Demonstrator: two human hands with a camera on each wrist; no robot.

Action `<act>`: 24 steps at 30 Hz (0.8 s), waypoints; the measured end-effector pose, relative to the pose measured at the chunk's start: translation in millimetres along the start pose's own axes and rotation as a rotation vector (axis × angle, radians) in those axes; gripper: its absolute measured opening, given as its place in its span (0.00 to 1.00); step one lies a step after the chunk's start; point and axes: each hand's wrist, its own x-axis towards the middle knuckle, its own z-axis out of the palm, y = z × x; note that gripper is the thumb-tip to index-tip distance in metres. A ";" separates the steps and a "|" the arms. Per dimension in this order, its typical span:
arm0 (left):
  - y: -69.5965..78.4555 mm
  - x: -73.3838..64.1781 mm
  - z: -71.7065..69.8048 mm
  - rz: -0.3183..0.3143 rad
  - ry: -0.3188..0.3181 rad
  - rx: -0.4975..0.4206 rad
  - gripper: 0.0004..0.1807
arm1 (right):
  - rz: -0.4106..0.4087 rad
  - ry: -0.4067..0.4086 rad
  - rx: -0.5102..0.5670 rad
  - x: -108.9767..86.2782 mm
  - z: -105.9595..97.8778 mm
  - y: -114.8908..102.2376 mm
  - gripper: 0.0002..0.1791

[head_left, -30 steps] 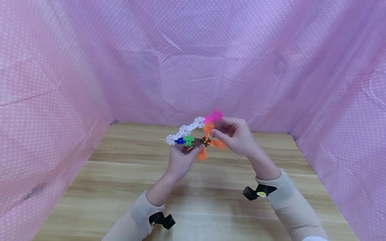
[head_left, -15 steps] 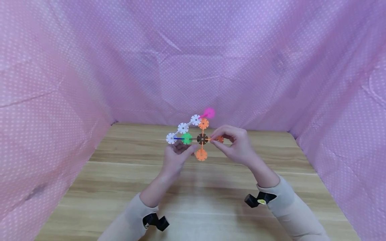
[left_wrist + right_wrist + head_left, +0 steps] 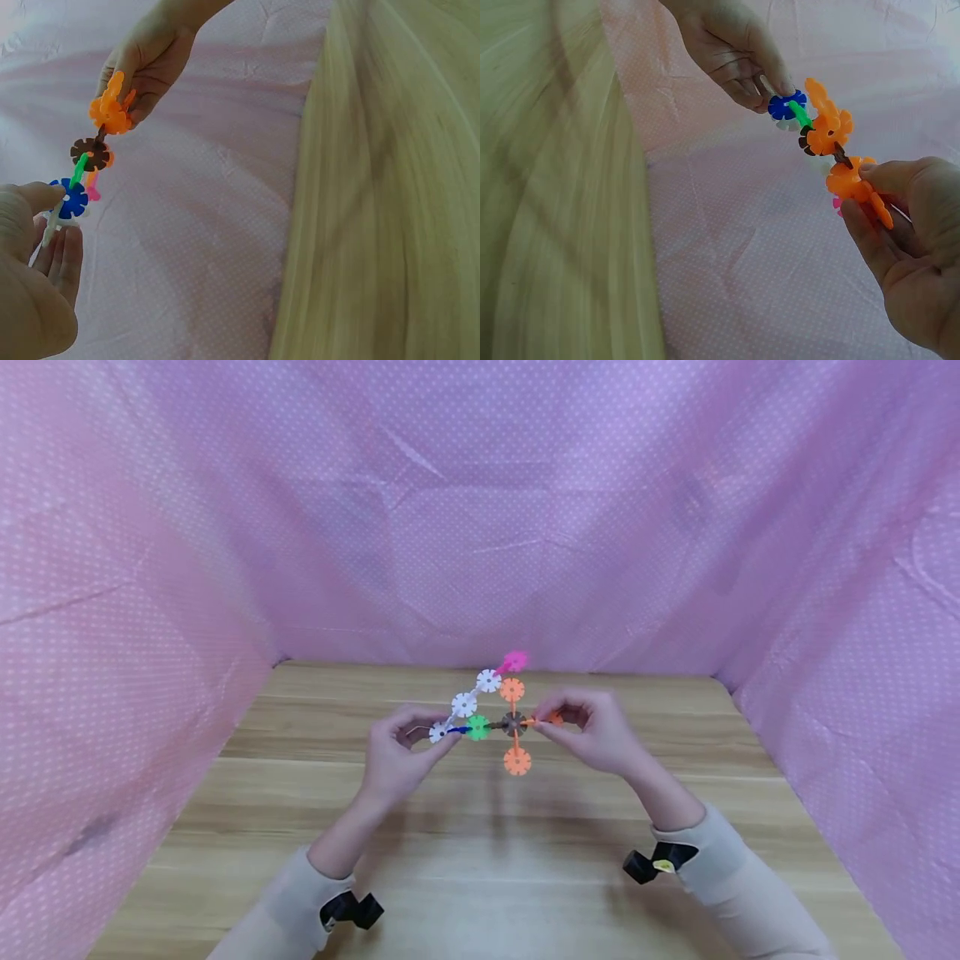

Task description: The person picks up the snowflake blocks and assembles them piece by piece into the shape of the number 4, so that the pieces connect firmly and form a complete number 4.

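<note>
Both hands hold up one chain of slotted plastic snowflake discs above the table. My left hand [image 3: 393, 760] pinches its left end, with the thumb at the blue disc [image 3: 73, 201] and a white disc beside it. My right hand [image 3: 596, 735] grips the orange disc [image 3: 845, 178] at the right end between thumb and fingers. Between them run a green disc [image 3: 477, 727] and a brown disc [image 3: 513, 723]. Other orange discs branch up and down from the brown one. White discs [image 3: 464, 704] slant up from the left end to a pink disc [image 3: 514, 661].
A wood-grain tabletop [image 3: 480, 893] lies below the hands. Pink polka-dot cloth [image 3: 480, 527] rises behind it and on both sides. Each forearm wears a light sleeve and a small black camera [image 3: 641, 864].
My left hand has shifted left from beneath the green and brown discs to the blue and white end. The right hand moved from the upper orange disc to the right-hand one.
</note>
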 end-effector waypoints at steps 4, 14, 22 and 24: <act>-7.8 -3.1 1.1 -0.071 0.005 0.033 0.14 | 0.056 -0.037 -0.001 -7.6 4.4 8.4 0.03; -49.6 -12.8 6.1 -0.228 -0.029 0.121 0.11 | 0.219 -0.122 -0.028 -22.5 18.8 47.8 0.02; -79.7 -20.5 10.1 -0.373 -0.044 0.270 0.10 | 0.332 -0.177 -0.062 -30.1 31.9 84.0 0.02; -84.3 -21.5 10.5 -0.382 -0.043 0.298 0.10 | 0.353 -0.183 -0.077 -30.8 34.3 87.8 0.02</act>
